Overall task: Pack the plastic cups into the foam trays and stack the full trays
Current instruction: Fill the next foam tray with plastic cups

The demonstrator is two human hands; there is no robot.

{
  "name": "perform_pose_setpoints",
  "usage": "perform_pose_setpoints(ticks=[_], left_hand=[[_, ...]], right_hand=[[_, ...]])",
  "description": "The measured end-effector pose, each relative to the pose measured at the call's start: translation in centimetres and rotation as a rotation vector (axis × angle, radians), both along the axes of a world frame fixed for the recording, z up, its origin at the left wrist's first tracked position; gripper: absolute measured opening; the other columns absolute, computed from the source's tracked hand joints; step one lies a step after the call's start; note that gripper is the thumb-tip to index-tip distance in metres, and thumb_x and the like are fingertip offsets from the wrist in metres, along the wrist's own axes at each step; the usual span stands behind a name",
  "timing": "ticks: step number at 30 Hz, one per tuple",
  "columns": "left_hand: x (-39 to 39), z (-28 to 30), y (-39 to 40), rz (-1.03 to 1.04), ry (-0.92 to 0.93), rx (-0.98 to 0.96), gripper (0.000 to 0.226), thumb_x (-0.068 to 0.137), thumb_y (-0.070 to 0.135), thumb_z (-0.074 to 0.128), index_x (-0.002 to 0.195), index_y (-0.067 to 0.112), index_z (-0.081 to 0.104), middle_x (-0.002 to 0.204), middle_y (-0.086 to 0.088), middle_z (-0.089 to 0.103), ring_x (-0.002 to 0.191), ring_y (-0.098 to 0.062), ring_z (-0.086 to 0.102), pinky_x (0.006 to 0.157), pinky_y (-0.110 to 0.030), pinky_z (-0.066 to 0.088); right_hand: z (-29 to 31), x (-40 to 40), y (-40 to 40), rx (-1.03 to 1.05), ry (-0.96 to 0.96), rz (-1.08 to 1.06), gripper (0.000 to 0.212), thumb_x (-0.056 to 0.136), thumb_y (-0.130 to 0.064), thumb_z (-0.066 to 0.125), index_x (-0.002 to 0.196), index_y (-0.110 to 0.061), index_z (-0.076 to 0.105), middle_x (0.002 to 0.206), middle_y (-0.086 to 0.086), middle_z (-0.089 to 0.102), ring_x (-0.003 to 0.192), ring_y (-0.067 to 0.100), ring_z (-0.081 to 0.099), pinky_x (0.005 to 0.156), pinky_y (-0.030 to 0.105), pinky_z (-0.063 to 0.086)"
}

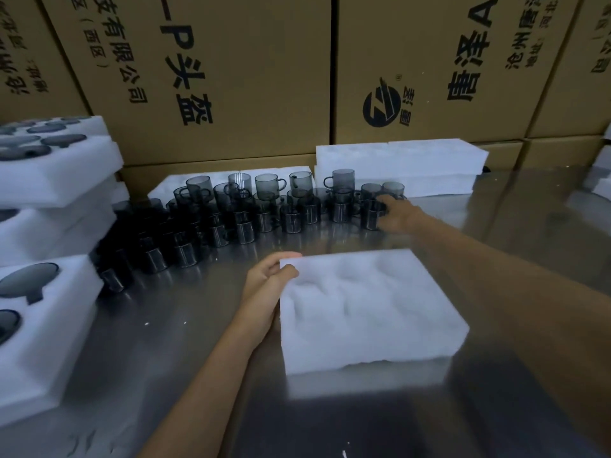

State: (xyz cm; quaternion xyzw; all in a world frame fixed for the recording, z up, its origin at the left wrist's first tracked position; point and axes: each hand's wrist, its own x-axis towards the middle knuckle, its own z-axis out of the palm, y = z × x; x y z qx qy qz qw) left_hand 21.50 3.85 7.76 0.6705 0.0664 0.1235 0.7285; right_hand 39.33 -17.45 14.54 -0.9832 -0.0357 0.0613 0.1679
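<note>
Right now the left hand point(269, 279) grips the far left corner of an empty foam tray point(367, 309), thumb curled onto its top face and fingers wrapped over the far edge. That tray lies flat on the steel table point(185, 352), toward the near edge and a little right of the middle; its top is blurred, with only shallow hollows showing.

The right hand point(395, 214) reaches out to the right end of a crowd of smoky plastic cups point(251, 209). Its fingers touch the cup at that end point(372, 218), but blur keeps me from telling whether they are closed round it or only resting against it.

The cups stand in rows across the far half of the table, running from its left side to the middle, some stacked two high, handles pointing various ways. Behind them, along the far edge, lies a low white foam slab point(274, 171), and to its right sit two more foam slabs point(401, 163) one on the other.

At the left edge stands a stack of full trays point(56, 180), dark cups set in their round pockets. Another filled tray point(46, 332) lies nearer, at the near left corner. Brown cartons point(211, 71) printed with black characters form a wall behind the table.
</note>
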Motion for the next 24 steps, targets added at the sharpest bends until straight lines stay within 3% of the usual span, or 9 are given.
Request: perform_pose_setpoints(ticks=[2,5,10,14,17,21,24], left_hand=[[0.3,0.0,0.2,-0.014,0.002,0.011,0.023,0.087,0.0,0.059,0.099,0.014,0.073,0.091,-0.005,0.075,0.075,-0.018,0.069,0.062,-0.028,0.054],[0.8,0.0,0.4,-0.023,0.006,0.014,0.023,0.086,0.001,0.059,0.095,0.016,0.074,0.087,-0.002,0.074,0.073,-0.015,0.069,0.059,-0.024,0.054],[0.9,0.0,0.7,-0.027,0.004,-0.004,0.022,0.085,0.002,0.06,0.096,0.015,0.073,0.088,-0.003,0.074,0.073,-0.015,0.069,0.059,-0.024,0.053],[0.6,0.1,0.5,-0.009,0.014,-0.025,0.022,0.085,0.001,0.06,0.097,0.014,0.073,0.088,-0.004,0.074,0.074,-0.017,0.068,0.061,-0.026,0.054],[0.0,0.2,0.3,-0.001,0.016,-0.024,0.021,0.086,0.002,0.06,0.097,0.014,0.073,0.088,-0.004,0.074,0.075,-0.018,0.069,0.062,-0.026,0.055],[-1.0,0.2,-0.2,0.035,0.018,-0.03,0.022,0.088,0.002,0.062,0.102,0.015,0.072,0.09,-0.004,0.075,0.074,-0.017,0.07,0.063,-0.027,0.055],[-2.0,0.4,-0.8,0.152,-0.035,-0.087,0.023,0.09,0.007,0.066,0.111,0.016,0.07,0.099,0.002,0.076,0.091,-0.012,0.072,0.08,-0.025,0.057]], right_hand=[[-1.9,1.8,-0.2,-0.025,0.03,-0.04,0.065,0.096,-0.028,0.051,0.155,-0.034,0.024,0.155,0.017,0.031,0.138,0.04,0.037,0.114,0.044,0.034],[-3.6,3.0,0.0,0.018,-0.051,-0.058,0.051,0.093,-0.025,0.056,0.142,-0.027,0.042,0.14,0.019,0.047,0.127,0.04,0.047,0.108,0.043,0.041],[-4.2,2.8,1.3,0.133,-0.14,-0.008,0.018,0.085,-0.021,0.067,0.095,-0.015,0.053,0.112,0.013,0.065,0.109,0.03,0.058,0.091,0.033,0.047],[-3.8,0.6,1.7,0.199,-0.101,0.037,0.032,0.076,-0.015,0.079,0.063,-0.019,0.049,0.074,0.001,0.058,0.081,0.022,0.057,0.075,0.026,0.042],[-2.6,-2.4,1.9,0.345,-0.125,0.118,0.029,0.076,-0.006,0.073,0.064,-0.019,0.049,0.067,-0.004,0.053,0.076,0.018,0.051,0.076,0.028,0.044],[-0.5,-9.0,2.1,0.638,-0.219,0.209,0.029,0.068,-0.026,0.081,0.067,-0.022,0.052,0.069,-0.008,0.058,0.066,0.011,0.051,0.066,0.027,0.043],[-0.8,-14.7,2.7,0.754,-0.204,0.313,0.036,0.062,-0.042,0.083,0.068,-0.023,0.054,0.081,-0.004,0.06,0.067,0.012,0.055,0.063,0.024,0.044]])
